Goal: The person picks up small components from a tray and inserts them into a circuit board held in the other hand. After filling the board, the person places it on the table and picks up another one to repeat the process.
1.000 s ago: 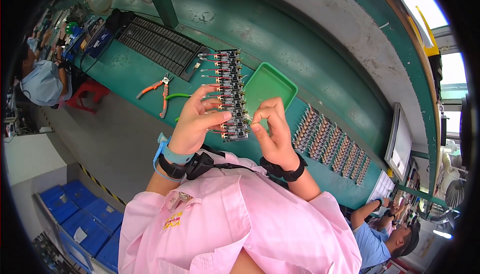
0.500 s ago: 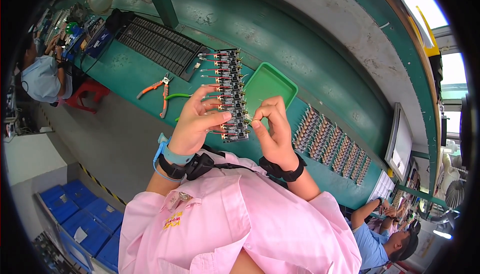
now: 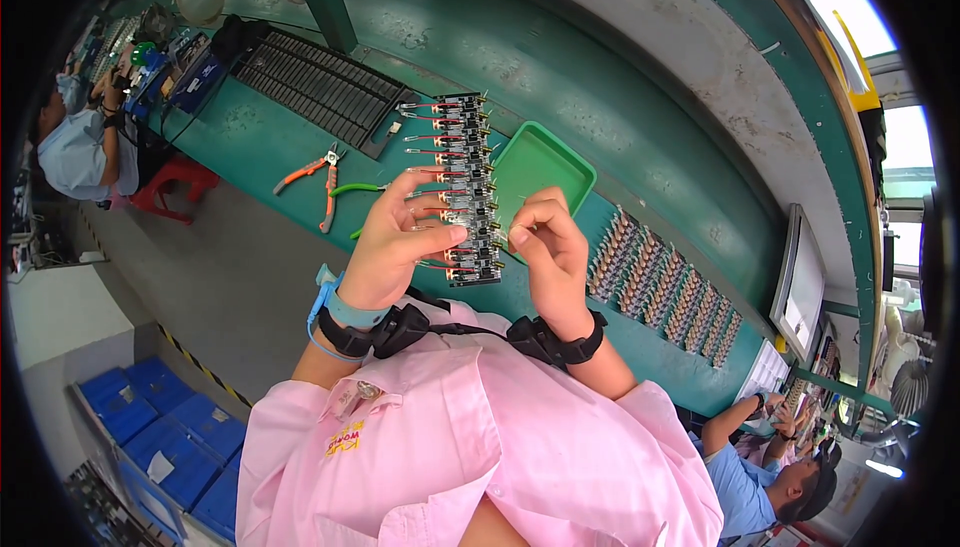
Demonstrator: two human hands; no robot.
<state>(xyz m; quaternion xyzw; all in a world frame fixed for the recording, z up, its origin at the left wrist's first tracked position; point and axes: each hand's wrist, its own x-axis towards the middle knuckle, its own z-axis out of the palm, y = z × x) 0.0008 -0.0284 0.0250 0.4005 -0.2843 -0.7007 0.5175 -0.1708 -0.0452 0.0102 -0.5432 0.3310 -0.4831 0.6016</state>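
The left hand (image 3: 400, 237) holds a long dark strip of small parts (image 3: 468, 187) up over the green bench (image 3: 250, 137). Its fingers are closed around the lower end of the strip, with the thumb pressed on the front. Little red wires stick out from the strip's left side. The right hand (image 3: 548, 247) is at the strip's right edge, near the bottom, with its fingertips pinched together (it may be pinching something tiny, but that spot is too small to tell). The strip tilts a little and reaches up toward a green tray (image 3: 540, 162) lying on the bench just behind it. Orange-handled pliers (image 3: 318, 172) lie on the bench to the left, well apart from the hands. Rows of small parts (image 3: 660, 282) stand on the bench to the right.
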